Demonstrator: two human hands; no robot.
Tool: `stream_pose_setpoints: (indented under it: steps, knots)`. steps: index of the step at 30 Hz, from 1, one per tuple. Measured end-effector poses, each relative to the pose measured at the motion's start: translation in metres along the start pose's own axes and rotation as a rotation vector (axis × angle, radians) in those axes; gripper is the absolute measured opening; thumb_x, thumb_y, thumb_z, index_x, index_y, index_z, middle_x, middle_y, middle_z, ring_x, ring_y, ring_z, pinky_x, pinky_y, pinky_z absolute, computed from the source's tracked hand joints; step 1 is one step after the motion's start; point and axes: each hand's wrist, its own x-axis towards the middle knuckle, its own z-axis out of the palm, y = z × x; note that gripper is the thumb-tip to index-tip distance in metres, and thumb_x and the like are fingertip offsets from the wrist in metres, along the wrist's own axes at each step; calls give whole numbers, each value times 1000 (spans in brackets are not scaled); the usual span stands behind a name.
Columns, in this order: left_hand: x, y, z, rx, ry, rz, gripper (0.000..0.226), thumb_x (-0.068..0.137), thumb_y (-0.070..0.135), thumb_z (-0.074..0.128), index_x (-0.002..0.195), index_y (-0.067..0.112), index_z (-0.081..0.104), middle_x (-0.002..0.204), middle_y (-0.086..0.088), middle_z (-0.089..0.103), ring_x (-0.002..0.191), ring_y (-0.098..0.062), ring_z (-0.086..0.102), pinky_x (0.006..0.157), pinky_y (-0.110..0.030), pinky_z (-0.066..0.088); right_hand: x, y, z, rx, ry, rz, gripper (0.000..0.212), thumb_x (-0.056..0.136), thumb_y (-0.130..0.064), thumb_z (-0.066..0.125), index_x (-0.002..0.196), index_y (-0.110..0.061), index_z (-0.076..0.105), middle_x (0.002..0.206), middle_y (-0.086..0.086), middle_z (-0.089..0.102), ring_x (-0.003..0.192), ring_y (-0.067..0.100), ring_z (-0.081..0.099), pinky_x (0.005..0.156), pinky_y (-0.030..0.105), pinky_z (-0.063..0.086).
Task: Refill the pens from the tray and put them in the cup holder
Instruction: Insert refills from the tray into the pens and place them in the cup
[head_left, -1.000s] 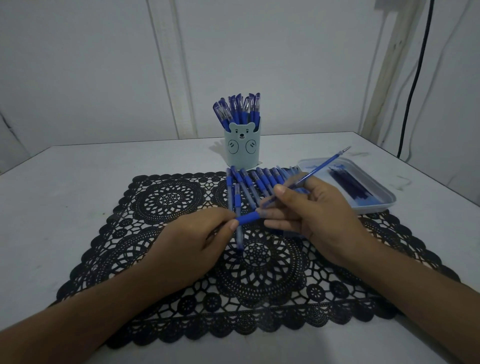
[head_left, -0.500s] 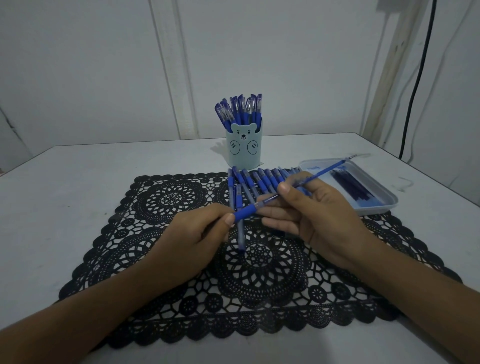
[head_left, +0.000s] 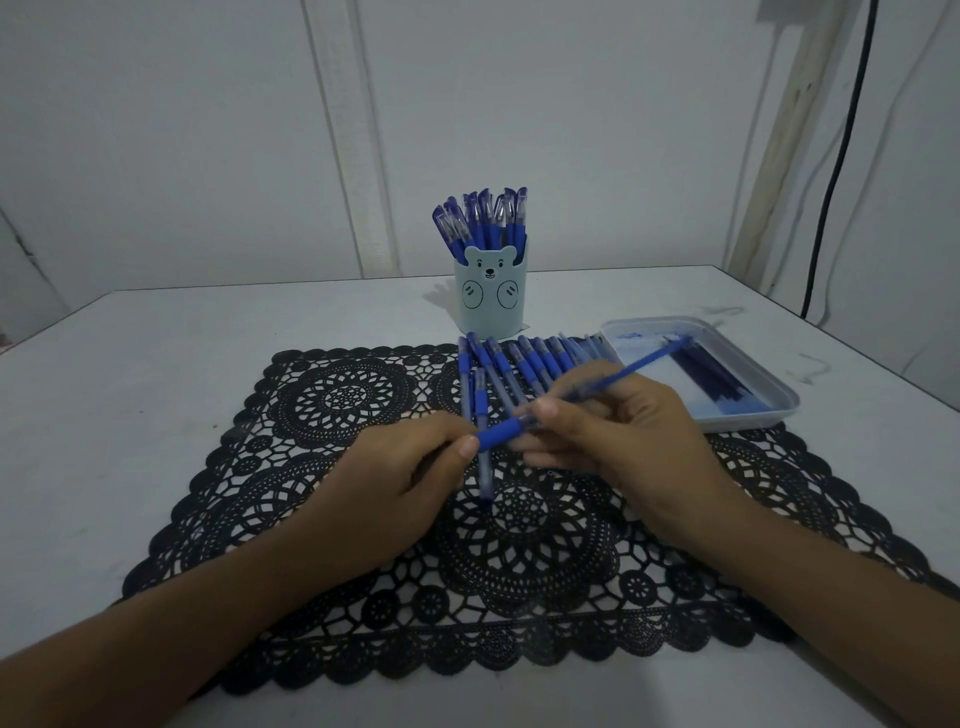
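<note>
Evidently light and stiff, the pen (head_left: 498, 434) in front of the cup holder (head_left: 488, 301) handles best by its rubbery grip; the left hand (head_left: 384, 488) pinches it there, and the right hand (head_left: 623, 436) pinches the barrel.

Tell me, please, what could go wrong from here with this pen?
1. The left hand pinches the blue pen piece and the right hand the thin refill; pushed off axis, the refill might bend or slip.
2. Both hands work close by the row of loose pens, so a slip could scatter them.
3. The refill's far end reaches over the tray and could catch it.
</note>
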Motion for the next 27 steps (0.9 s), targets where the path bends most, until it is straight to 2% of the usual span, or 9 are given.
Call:
stream_pose_setpoints:
  steps: [4, 7, 11, 13, 16, 18, 20, 24, 27]
  knots:
    - [0, 2, 0, -6, 2, -20, 15, 92, 26, 40, 85, 38, 47, 59, 13, 51, 47, 0, 44, 47, -6, 32, -2, -1, 4, -173, -12, -48, 21, 68, -25, 62, 87, -16, 63, 66, 0, 68, 56, 12, 63, 55, 22, 55]
    - [3, 3, -1, -81, 74, -204, 25, 95, 22, 44, 74, 35, 51, 56, 10, 55, 45, -4, 45, 44, -10, 33, 0, -3, 1, -153, 57, -57, 37, 73, -37, 53, 105, -20, 58, 74, -3, 68, 60, 7, 60, 56, 19, 52]
    - [5, 4, -3, -143, 142, -361, 30, 94, 16, 44, 71, 31, 56, 60, 11, 58, 48, -10, 44, 47, -18, 34, 5, -3, -8, -139, 269, -149, 57, 78, -42, 47, 132, -36, 30, 102, -4, 62, 74, 9, 63, 63, 23, 52]
    - [5, 7, -3, -128, 101, -347, 32, 94, 14, 45, 68, 30, 54, 58, 14, 56, 46, -7, 43, 45, -14, 33, 6, -6, -12, -217, 295, -239, 48, 87, -34, 46, 130, -45, 27, 112, -5, 55, 80, 8, 63, 66, 22, 53]
    - [5, 10, -3, -111, 66, -338, 33, 93, 11, 46, 67, 30, 51, 56, 17, 55, 44, -3, 44, 46, -12, 34, 8, -3, -17, -424, 233, -311, 30, 95, -25, 45, 121, -39, 46, 114, -14, 54, 89, 5, 62, 72, 20, 52]
    - [6, 10, -3, -119, 80, -350, 32, 93, 11, 45, 68, 30, 52, 56, 16, 56, 45, -2, 44, 46, -10, 34, 7, 1, -15, -558, 172, -354, 24, 92, -34, 45, 113, -34, 56, 113, -13, 56, 94, 3, 60, 77, 17, 49]
    - [6, 10, -4, -116, 85, -357, 30, 93, 12, 45, 69, 29, 53, 57, 16, 56, 44, -2, 44, 46, -10, 33, 6, 5, -13, -665, 117, -388, 31, 87, -39, 39, 110, -33, 59, 113, -11, 57, 96, 3, 58, 79, 11, 45]
    - [5, 9, -4, -115, 82, -369, 27, 94, 13, 45, 72, 22, 57, 60, 11, 57, 45, -4, 43, 46, -11, 33, 9, 2, -17, -679, 212, -363, 16, 92, -32, 45, 101, -36, 58, 92, -16, 60, 78, 1, 58, 69, 10, 45]
    - [6, 9, -4, -117, 81, -377, 26, 94, 14, 45, 72, 20, 58, 61, 9, 57, 45, -4, 43, 46, -12, 33, 16, -4, -31, -778, 309, -289, 16, 93, -19, 46, 89, -25, 61, 73, -9, 60, 66, 3, 55, 58, 12, 44]
